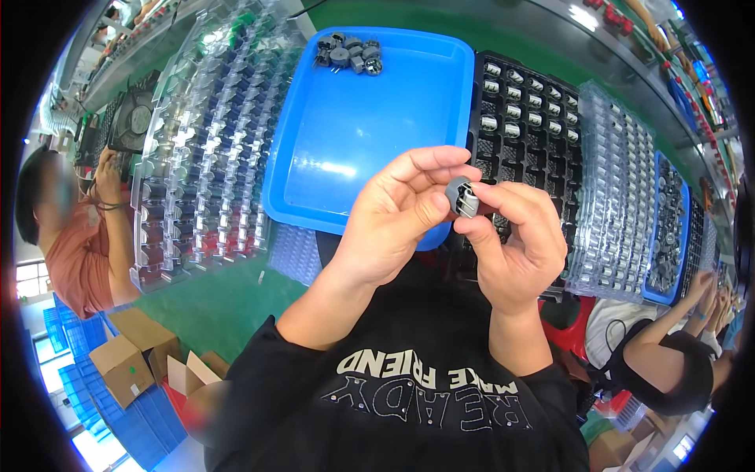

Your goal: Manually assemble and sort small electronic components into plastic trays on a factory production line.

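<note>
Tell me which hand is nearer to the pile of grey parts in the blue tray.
Left. The left hand is raised over the blue tray's near edge, below the pile of grey parts at its far rim. The right hand is further right, over the black tray.

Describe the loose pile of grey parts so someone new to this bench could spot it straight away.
Start at the big blue tray in the middle of the green bench, just beyond the person's left hand and right hand. Look to its far edge: the pile of grey parts sits there. Unlike the parts slotted in rows in the black tray and clear trays, these lie loose in a heap.
</note>
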Demonstrator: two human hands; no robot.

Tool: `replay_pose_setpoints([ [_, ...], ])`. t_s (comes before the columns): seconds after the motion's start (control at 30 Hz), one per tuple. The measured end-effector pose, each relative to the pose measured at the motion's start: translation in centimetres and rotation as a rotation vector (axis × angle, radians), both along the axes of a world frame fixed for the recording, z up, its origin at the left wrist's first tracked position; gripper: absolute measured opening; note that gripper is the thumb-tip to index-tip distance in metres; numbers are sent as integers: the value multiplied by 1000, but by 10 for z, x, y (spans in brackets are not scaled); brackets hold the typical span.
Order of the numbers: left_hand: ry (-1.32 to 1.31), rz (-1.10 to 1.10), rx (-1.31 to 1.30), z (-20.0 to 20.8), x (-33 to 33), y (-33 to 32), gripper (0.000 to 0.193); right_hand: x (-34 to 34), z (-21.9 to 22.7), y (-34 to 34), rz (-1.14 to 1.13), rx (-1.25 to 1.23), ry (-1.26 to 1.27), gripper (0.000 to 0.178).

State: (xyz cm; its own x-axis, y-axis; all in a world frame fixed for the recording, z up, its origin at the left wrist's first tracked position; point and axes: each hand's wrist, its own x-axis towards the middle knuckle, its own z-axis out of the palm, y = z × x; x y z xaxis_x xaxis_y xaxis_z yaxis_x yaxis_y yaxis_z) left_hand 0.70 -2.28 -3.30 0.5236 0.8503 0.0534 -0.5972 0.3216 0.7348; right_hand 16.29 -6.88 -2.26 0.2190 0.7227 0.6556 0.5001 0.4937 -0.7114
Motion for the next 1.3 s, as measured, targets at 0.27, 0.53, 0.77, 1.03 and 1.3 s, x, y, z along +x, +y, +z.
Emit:
replay_pose_setpoints([
  [0.27, 142, 85, 154, -3, -6, 0, 43, 2, 1, -4, 27, -65, -58, 26],
  [0.53, 926, 69, 715, 11, -3, 70, 37, 29, 18, 26, -35, -483, -75, 7],
  [0.77, 1810, 482, 994, -18, -11, 187, 38, 73, 8, 132, -218, -521, -735, 7],
  [1.03, 1841, 425, 927, -31, -3, 177, 23, 71, 3, 144, -124, -562, -1014, 18],
  [1.3, 1383, 515, 943, -43, 2, 111, 23, 84, -5, 126, -191, -503, -1027, 16],
])
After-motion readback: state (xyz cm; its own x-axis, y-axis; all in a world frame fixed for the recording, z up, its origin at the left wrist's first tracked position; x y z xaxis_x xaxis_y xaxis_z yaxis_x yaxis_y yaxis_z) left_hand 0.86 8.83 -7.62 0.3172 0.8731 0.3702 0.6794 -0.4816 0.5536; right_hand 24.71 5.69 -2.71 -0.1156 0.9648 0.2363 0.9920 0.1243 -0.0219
